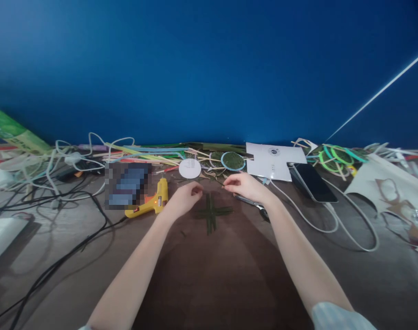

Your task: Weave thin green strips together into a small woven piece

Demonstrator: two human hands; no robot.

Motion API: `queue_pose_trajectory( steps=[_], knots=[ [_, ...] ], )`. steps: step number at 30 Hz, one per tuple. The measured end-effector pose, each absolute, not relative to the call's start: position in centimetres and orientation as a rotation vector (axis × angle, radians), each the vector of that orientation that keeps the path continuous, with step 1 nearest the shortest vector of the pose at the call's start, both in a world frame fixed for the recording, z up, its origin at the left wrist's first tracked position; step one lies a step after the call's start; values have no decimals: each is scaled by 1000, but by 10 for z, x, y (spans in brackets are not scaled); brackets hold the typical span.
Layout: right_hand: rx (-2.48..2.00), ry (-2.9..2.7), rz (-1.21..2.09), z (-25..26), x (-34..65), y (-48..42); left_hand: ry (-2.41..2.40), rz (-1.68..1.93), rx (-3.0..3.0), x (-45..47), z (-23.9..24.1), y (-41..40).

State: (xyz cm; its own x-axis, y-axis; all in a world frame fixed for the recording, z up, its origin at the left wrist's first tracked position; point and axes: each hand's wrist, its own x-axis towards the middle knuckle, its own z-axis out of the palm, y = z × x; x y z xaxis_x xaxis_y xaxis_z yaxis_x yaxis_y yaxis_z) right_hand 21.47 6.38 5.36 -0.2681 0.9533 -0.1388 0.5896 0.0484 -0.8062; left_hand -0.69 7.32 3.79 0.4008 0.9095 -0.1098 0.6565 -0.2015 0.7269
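Several flat dark green strips, like leaf strips (pixel 210 211), lie crossed on the table in front of me. Above and left of the cross is my left hand (pixel 187 197), its fingers curled together; what they hold, if anything, does not show. To the upper right, my right hand (pixel 244 187) pinches a thin dark strip (pixel 220 183) whose end points toward the left hand. Scissors (pixel 252 202) lie partly under my right wrist. A yellow hot glue gun (pixel 153 201) with a small orange light rests left of my left hand.
A white round disc (pixel 190 168), a blue-rimmed green disc (pixel 233 161) and a cut white card (pixel 273 160) lie behind my hands. At right are a phone (pixel 314 182) on a cable and cut paper (pixel 384 183). Black cables (pixel 57 250) cross the left side; a blue wall (pixel 209 68) stands behind.
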Motion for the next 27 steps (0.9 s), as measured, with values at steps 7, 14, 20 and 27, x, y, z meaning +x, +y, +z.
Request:
queue_pose_trajectory(
  steps=[7, 14, 20, 27],
  knots=[
    [-1563, -1963, 1163, 52, 204, 70, 1318, 433, 2003, -7, 36, 71],
    [-1629, -1950, 1169, 45, 196, 71, 1298, 405, 2056, -12, 29, 65],
    [-1502, -2001, 1187, 44, 191, 61, 1325, 333, 2080, -6, 28, 61],
    [-1452, -2181, 1206, 54, 186, 57, 1349, 281, 2101, -3, 29, 60]
  ],
)
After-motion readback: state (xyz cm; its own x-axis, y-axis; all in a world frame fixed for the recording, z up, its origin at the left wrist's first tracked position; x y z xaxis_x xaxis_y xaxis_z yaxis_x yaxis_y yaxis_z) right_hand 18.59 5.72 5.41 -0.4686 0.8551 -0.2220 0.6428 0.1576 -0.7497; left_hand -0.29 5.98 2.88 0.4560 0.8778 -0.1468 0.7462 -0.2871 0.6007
